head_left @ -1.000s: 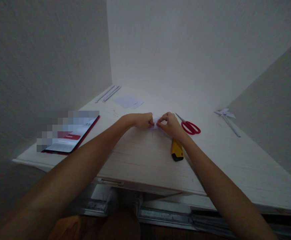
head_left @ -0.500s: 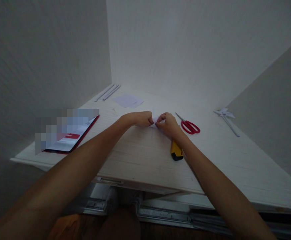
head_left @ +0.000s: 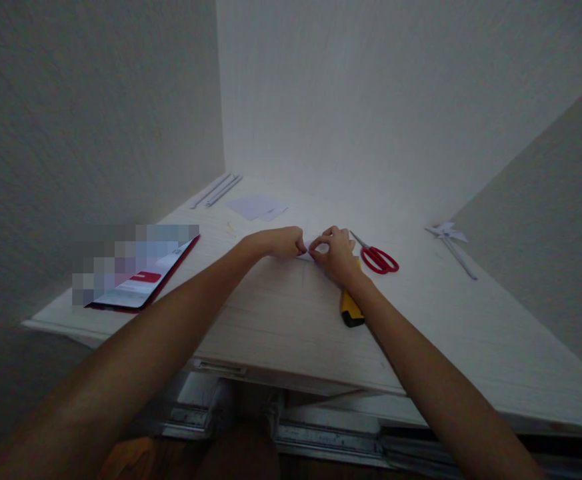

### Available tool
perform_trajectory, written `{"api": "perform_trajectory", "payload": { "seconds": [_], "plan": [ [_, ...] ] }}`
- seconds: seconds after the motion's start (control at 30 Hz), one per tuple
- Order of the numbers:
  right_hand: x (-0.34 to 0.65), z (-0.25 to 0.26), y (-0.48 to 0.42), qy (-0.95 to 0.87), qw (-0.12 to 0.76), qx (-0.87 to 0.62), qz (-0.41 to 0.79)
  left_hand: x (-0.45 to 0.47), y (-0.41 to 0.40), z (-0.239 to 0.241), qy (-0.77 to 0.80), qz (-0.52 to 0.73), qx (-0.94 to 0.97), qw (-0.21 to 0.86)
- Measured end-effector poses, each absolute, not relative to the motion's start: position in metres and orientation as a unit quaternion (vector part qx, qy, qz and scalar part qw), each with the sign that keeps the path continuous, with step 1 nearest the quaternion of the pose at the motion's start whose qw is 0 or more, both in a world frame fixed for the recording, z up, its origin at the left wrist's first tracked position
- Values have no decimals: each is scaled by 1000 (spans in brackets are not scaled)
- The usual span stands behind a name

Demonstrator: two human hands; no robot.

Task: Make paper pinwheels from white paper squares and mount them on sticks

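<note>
My left hand point(head_left: 287, 243) is closed, its thumb and fingertips against a small piece of white paper point(head_left: 305, 257) on the table. From the right, my right hand point(head_left: 339, 255) pinches the same paper between thumb and forefinger, its other fingers lifted. The fingertips of both hands almost meet, and they hide much of the paper. Under my right wrist lies a yellow tool with a black end point(head_left: 351, 311), partly covered so its kind is unclear. Scissors with red handles point(head_left: 379, 260) lie just right of my right hand, blades pointing away.
White paper sheets point(head_left: 257, 207) lie toward the back, beside thin rolled paper sticks point(head_left: 223, 191). A tablet in a red case point(head_left: 143, 283) rests at the left. On the right is a paper pinwheel point(head_left: 449, 231) with a stick. The white table point(head_left: 271, 320) meets walls behind.
The fingers of my right hand have opened into a rounder pinch, with the others raised. My left hand keeps its hold. The whole view has shifted slightly.
</note>
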State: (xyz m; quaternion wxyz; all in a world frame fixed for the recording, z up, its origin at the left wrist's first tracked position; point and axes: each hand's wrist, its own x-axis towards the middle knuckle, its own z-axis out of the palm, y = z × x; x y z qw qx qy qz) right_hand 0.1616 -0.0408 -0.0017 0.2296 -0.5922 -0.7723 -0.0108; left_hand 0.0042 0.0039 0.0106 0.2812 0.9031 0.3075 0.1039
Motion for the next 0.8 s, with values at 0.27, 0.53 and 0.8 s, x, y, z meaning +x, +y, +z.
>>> {"api": "perform_trajectory", "payload": {
  "seconds": [0.27,0.53,0.8],
  "plan": [
    [162,3,-41,-799,184,-573,-16,-2,-1,21,317,85,905,269],
    [164,9,-42,-795,175,-580,41,8,-25,31,369,97,917,119],
    [174,15,-42,-811,167,-552,98,6,-27,32,309,59,949,0]
  ]
}}
